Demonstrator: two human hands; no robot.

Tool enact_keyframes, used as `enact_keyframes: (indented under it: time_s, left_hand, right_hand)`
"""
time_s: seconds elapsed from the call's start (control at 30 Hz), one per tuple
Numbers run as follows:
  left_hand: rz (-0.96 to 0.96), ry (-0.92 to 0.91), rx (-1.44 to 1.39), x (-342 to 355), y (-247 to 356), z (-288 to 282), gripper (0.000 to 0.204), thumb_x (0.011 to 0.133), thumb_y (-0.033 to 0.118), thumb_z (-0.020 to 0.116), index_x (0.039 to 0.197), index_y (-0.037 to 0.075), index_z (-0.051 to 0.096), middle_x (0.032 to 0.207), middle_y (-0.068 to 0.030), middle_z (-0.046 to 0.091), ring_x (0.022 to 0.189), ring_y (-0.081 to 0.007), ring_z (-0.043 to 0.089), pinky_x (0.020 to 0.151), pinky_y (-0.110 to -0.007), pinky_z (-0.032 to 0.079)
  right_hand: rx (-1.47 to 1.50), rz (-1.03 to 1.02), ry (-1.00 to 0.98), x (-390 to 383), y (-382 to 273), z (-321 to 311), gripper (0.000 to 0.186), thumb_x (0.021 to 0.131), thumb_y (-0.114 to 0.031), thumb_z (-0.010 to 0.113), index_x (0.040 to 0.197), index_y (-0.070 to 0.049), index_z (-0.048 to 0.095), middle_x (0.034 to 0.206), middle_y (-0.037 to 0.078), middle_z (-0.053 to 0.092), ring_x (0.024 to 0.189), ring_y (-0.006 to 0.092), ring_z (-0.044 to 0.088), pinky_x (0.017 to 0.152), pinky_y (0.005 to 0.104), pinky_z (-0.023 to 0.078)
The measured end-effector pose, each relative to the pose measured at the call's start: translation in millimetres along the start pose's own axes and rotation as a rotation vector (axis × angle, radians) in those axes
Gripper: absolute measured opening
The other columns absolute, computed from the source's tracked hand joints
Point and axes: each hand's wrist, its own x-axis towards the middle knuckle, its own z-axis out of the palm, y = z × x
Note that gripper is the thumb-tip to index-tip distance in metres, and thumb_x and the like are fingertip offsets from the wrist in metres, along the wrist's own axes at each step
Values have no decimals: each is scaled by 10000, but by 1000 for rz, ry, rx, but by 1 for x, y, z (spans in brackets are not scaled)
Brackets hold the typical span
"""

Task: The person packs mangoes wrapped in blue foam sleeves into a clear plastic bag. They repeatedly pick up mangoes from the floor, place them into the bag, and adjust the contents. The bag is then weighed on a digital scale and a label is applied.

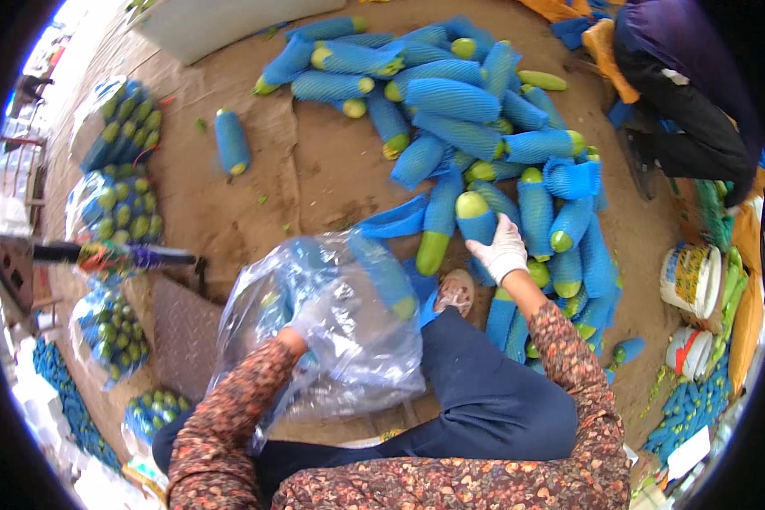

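Observation:
My right hand (pixel 503 250), in a white glove, has its fingers wrapped round a pale green gourd (pixel 476 217) in a blue foam net sleeve, at the near edge of a large heap. To the left, a clear plastic bag (pixel 370 361) lies in front of my legs with a few netted gourds (pixel 386 276) inside. My gloved left hand (pixel 316 319) reaches into the bag; the film blurs its fingers, so their grip does not show. Beside the held gourd lie another netted gourd (pixel 440 223) and a loose blue net sleeve (pixel 395 219).
The heap of netted gourds (pixel 455 100) spreads ahead and right. One gourd (pixel 231 142) lies apart on the brown ground sheet. Filled bags (pixel 115 204) line the left side. Another person (pixel 688 93) sits at the upper right, above white buckets (pixel 691 279). A metal plate (pixel 187 331) lies left of the bag.

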Motion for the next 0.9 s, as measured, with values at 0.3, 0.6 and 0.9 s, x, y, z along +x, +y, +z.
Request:
enact_keyframes:
  time_s: [0.3,0.6,0.9]
  left_hand:
    - [-337,776,993,-252,-10,-48,1054,732,369,839,1550,-13,296,1570,-220,377,1424,-389,412,1155,-507,342]
    - [-214,367,-362,-295,-45,-44,233,871,131,653,1048,-20,649,884,-98,707,763,-177,664,740,-290,531]
    - [148,346,-1363,-303,3,-48,256,963,155,605,1161,-1,558,809,-33,600,596,-91,548,637,-294,536]
  right_hand:
    - [922,-92,-74,19,16,25,810,743,-391,851,1352,17,507,1162,145,679,1029,282,673,919,412,556]
    - [861,-486,-1188,-174,-176,-199,715,891,-429,725,1414,10,512,1166,132,691,960,210,702,825,332,591]
    - [285,-231,-602,-126,-241,74,925,854,-449,756,1502,52,327,1301,234,638,1120,365,670,970,444,540]
